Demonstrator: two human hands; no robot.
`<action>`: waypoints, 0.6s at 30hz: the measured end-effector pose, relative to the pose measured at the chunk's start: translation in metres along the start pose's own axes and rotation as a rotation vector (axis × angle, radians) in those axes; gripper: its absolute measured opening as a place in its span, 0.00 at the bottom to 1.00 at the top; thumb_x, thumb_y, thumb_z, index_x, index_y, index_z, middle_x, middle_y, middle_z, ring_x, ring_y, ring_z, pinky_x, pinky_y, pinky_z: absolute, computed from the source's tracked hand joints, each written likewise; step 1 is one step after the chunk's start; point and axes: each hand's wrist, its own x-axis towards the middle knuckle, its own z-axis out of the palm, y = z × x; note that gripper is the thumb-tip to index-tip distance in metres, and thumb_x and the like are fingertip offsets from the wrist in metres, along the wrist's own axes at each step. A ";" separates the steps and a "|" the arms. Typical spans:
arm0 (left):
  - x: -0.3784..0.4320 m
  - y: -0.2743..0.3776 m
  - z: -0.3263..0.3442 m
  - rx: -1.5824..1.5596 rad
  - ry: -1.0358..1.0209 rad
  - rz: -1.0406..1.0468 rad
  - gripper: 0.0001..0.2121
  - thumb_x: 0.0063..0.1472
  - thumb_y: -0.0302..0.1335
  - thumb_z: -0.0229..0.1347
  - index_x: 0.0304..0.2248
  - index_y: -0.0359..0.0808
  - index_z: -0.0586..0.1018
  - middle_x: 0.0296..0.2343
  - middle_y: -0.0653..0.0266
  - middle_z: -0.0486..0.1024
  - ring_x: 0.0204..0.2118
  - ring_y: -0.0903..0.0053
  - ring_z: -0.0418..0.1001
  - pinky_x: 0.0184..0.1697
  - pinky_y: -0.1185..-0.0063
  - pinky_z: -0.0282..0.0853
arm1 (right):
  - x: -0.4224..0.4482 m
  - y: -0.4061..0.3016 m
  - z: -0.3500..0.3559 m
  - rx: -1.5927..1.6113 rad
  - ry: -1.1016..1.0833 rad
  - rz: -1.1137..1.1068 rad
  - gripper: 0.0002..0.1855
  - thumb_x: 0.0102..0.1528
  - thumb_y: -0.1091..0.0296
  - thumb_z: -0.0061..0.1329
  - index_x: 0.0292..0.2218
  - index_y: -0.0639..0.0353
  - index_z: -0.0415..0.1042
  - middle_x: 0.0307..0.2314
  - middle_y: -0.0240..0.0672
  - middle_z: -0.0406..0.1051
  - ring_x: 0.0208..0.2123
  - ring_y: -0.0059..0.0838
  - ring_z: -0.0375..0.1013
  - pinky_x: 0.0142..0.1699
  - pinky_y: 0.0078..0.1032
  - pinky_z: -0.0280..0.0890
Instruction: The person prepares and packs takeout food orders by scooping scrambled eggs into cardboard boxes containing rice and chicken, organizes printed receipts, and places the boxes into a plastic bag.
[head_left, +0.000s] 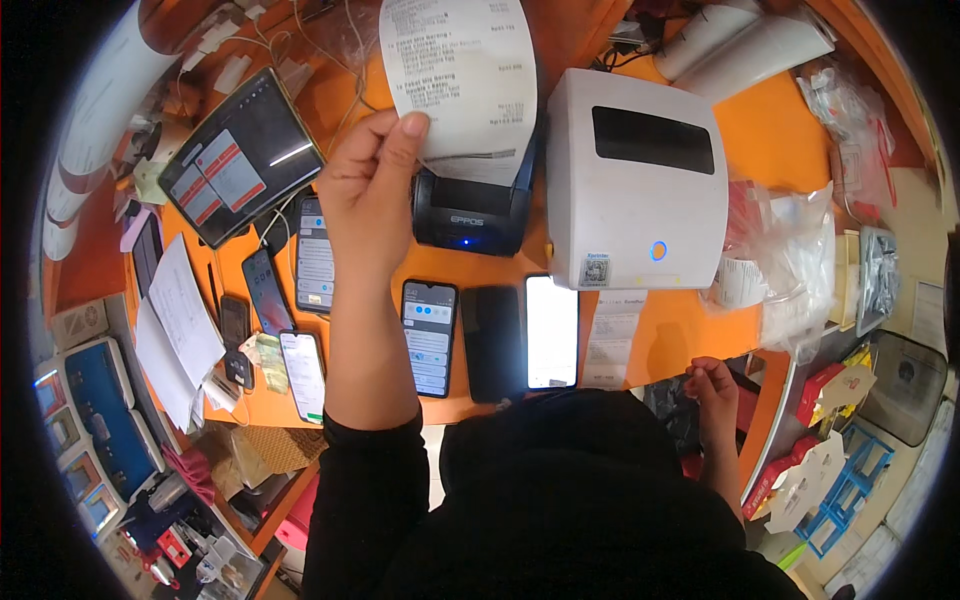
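My left hand (379, 180) pinches the left edge of a long printed paper receipt (465, 82) between thumb and fingers. Below the paper sits a small black EPPOS receipt printer (469, 221) with a blue light on. The receipt's lower end lies over its paper slot; whether it is still attached, I cannot tell. My right hand (712, 386) hangs at the desk's front right edge, its fingers curled, with nothing visible in them. Nearest to it on the desk is a flat printed slip (613, 341). A white Xprinter label printer (634, 202) stands right of the black one.
Several phones lie along the orange desk (675, 330), among them a phone with a bright white screen (552, 330). A tablet (241, 157) leans at the back left. Papers (184, 315) and banknotes (270, 364) lie left. Clear plastic bags (799, 255) crowd the right side.
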 end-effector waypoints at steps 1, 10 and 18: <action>0.004 0.001 0.002 -0.001 -0.003 0.000 0.09 0.59 0.32 0.54 0.32 0.33 0.77 0.25 0.68 0.75 0.25 0.87 0.68 0.30 0.86 0.64 | -0.001 0.000 -0.001 -0.010 0.000 -0.008 0.08 0.56 0.68 0.47 0.37 0.60 0.69 0.30 0.27 0.69 0.29 0.16 0.66 0.35 0.14 0.61; 0.030 0.008 0.009 -0.115 -0.089 0.052 0.11 0.60 0.30 0.53 0.36 0.29 0.76 0.29 0.66 0.76 0.30 0.87 0.71 0.35 0.87 0.67 | -0.012 0.014 -0.010 0.007 0.033 -0.031 0.09 0.56 0.66 0.48 0.37 0.59 0.70 0.29 0.26 0.69 0.27 0.16 0.66 0.34 0.15 0.62; 0.012 0.032 0.014 -0.150 0.001 -0.026 0.09 0.60 0.32 0.52 0.31 0.34 0.74 0.23 0.70 0.72 0.24 0.86 0.69 0.29 0.85 0.67 | -0.018 0.023 -0.017 0.029 0.036 -0.062 0.08 0.56 0.67 0.47 0.37 0.59 0.70 0.29 0.26 0.70 0.28 0.15 0.66 0.34 0.14 0.62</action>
